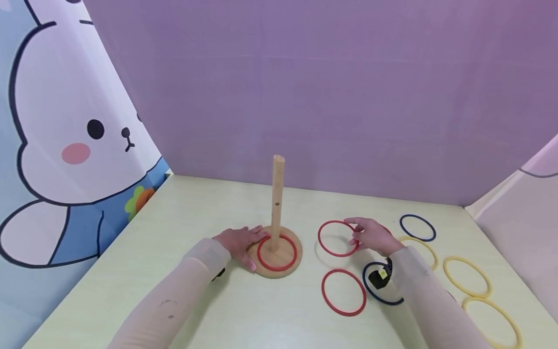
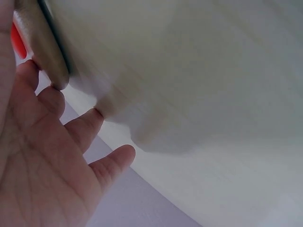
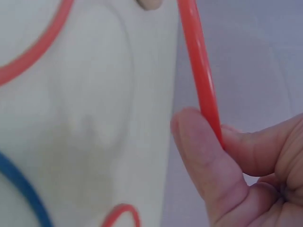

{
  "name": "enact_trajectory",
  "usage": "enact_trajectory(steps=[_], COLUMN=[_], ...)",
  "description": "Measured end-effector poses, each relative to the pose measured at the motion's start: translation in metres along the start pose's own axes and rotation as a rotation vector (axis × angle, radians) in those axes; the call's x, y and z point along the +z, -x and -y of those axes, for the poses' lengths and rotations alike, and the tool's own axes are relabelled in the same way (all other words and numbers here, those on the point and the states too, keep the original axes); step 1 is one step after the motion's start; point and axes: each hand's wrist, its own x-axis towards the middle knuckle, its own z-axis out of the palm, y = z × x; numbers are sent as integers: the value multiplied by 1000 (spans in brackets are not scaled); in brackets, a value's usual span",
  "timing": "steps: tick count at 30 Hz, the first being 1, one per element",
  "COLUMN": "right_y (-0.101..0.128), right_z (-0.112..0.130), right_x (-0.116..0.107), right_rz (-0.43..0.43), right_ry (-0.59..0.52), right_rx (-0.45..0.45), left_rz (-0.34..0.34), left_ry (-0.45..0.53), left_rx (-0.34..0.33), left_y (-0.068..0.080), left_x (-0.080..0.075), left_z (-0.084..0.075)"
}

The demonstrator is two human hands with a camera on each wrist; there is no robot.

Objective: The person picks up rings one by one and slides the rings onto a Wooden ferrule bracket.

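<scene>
A wooden peg [image 1: 277, 201] stands upright on a round wooden base [image 1: 293, 268], with one red ring [image 1: 277, 252] lying round it. My left hand [image 1: 241, 244] rests flat on the base's left edge, fingers straight; the left wrist view shows the fingers [image 2: 52, 101] against the base's rim [image 2: 45, 45]. My right hand [image 1: 371, 236] pinches the right side of a second red ring [image 1: 337, 238], lifted a little off the table. In the right wrist view thumb [image 3: 201, 156] and fingers clamp that ring [image 3: 201, 71].
On the pale table [image 1: 187, 223] lie a third red ring [image 1: 343, 292], two blue rings [image 1: 417, 227] [image 1: 380, 286] and several yellow rings [image 1: 468, 276] to the right. A purple wall [image 1: 305, 87] closes the back, a rabbit-print panel [image 1: 65, 145] the left side.
</scene>
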Motion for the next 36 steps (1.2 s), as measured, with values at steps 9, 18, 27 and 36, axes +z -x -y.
enact_trajectory(steps=[9,18,27,36], right_y=[6,22,37,55], right_z=[33,80,122,166], right_x=[-23,-43,-52,-56], right_rz=[-2,-33,-113,-217], right_ry=[50,105,-21,-120], right_rx=[-85,-159,-186,-253], left_rz=[-2,-3,4,10], left_ry=[14,19,35,31], left_rx=[4,-6,-14,-22], left_y=[-2,0,3,2], left_x=[0,0,-2,-2], left_z=[2,1,-1,-1])
